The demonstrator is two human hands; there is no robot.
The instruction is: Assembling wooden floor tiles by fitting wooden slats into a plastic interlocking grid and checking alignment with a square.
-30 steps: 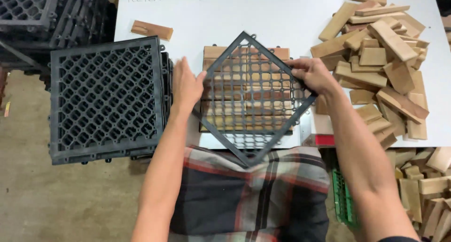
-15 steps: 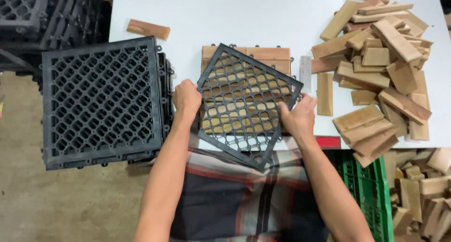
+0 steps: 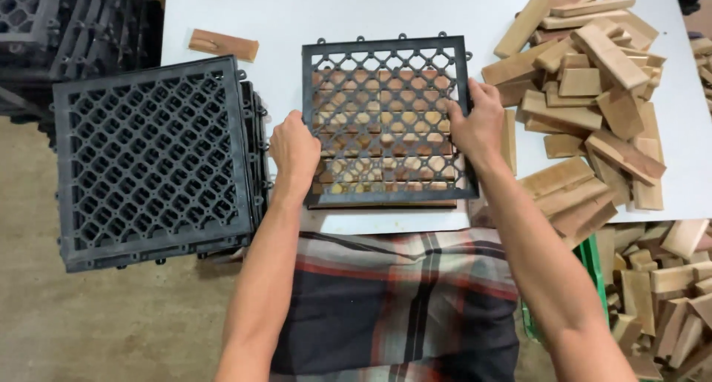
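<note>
Two hands hold one black plastic grid [image 3: 386, 119] in the middle of the frame, flat over a square of wooden slats [image 3: 382, 178]. Left hand [image 3: 294, 150] grips its left edge, right hand [image 3: 478, 124] its right edge. More black grids [image 3: 152, 159] sit at the left.

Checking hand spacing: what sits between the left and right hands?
In the head view, the black lattice grid spans from left hand to right hand, each gripping a side edge; wooden slats show through it.
</note>
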